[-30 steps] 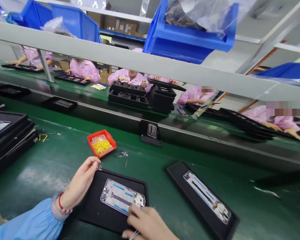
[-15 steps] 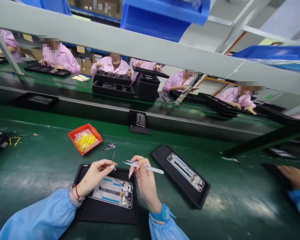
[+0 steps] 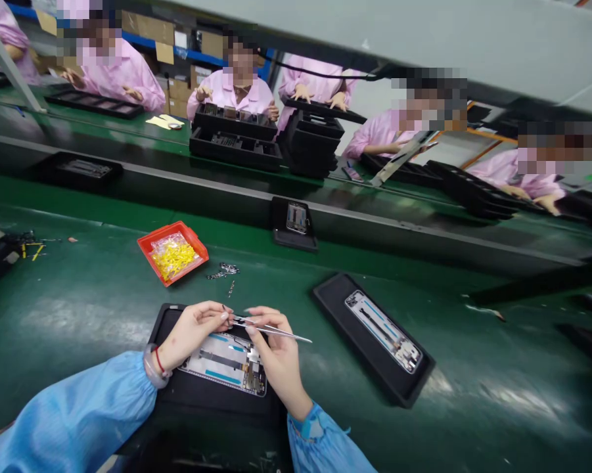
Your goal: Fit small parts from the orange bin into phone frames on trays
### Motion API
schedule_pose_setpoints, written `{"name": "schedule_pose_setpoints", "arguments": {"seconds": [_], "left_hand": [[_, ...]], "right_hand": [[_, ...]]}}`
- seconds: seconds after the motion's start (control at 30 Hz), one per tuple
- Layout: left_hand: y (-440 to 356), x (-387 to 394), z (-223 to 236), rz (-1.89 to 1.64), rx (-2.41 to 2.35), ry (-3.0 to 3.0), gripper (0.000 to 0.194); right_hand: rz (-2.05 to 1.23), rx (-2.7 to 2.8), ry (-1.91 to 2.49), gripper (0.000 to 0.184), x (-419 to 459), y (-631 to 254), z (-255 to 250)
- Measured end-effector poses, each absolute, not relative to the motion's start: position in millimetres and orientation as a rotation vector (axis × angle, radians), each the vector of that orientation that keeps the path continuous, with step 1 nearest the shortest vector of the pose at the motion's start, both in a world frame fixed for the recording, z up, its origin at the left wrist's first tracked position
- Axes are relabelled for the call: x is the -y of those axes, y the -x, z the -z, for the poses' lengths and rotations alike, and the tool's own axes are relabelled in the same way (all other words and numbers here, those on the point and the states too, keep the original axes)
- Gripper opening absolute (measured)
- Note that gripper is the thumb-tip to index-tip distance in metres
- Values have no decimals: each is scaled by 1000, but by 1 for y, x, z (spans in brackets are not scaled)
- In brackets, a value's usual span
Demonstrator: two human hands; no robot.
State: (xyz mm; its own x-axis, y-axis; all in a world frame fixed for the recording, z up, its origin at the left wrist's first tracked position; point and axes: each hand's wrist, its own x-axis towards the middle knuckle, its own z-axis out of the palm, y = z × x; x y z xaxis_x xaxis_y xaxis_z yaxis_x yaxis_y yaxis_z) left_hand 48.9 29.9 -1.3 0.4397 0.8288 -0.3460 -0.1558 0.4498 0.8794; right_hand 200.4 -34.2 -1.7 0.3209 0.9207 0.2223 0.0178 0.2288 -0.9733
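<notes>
My left hand (image 3: pixel 193 334) pinches a small dark part, too tiny to name, above the upper edge of an opened phone (image 3: pixel 220 365). Tweezers (image 3: pixel 298 338) are held in my right hand (image 3: pixel 277 351), their tips reaching the fingertips of the left. The phone lies in a black tray (image 3: pixel 184 397), its inner side up, with blue strips, a dark flat cable and a circuit board at the right end. My hands cover part of its upper edge.
Beyond my hands stand a red bin (image 3: pixel 200 255) of yellow pieces and loose small metallic parts (image 3: pixel 227 270). To the right, a second black tray (image 3: pixel 342 315) holds another phone (image 3: pixel 382 330). Further back lies a third tray (image 3: pixel 280 236); people in pink work across the bench.
My right hand has moved left, bringing the tweezer tips to the left fingertips. The view has tilted downward; a co-worker's hand at the right edge is out of view.
</notes>
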Motion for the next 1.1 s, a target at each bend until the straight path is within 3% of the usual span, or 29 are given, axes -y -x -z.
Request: {"name": "schedule_pose_setpoints", "arguments": {"seconds": [1.1], "left_hand": [[-46,-29,5,-671,-816,-1004,35]], "right_hand": [[-720,976,1349,24,32,-201,12]]}}
